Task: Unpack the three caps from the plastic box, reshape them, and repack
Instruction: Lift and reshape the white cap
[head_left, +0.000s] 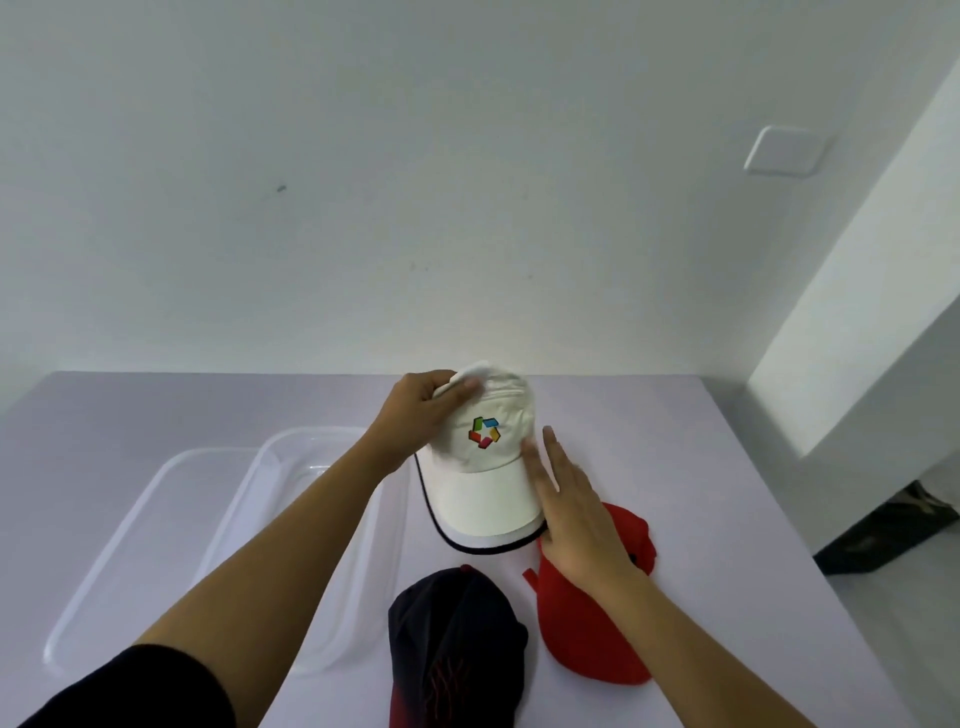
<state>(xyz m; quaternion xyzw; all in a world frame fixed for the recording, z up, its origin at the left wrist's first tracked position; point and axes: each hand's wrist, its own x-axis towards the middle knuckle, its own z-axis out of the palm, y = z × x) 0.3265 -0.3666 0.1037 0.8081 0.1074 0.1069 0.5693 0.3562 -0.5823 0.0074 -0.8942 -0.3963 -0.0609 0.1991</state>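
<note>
No writing can be read anywhere; the only mark is a pinwheel emblem of red, green, blue and yellow blocks stitched on the front of the white cap (480, 457). That cap sits near the middle of the pale desk (727, 467), its crown puffed and creased, its white brim edged in dark piping and pointing toward 6 o'clock. The left hand (415, 415) lies at the cap's 10 o'clock, fingers curled closed around the back rim of the crown, thumb pressed on top. The right hand (571, 514) is at the cap's 4 o'clock, flat and spread wide, gripping nothing, its fingers touching the side of the crown and brim. Beneath that palm lies the red cap (587, 639), flattened, brim toward 6 o'clock. At the red cap's 9 o'clock the dark navy cap (457, 639) is crumpled, with red stitching. The clear plastic box (249, 519) and its lid (119, 545) lie at the white cap's 8 o'clock.
</note>
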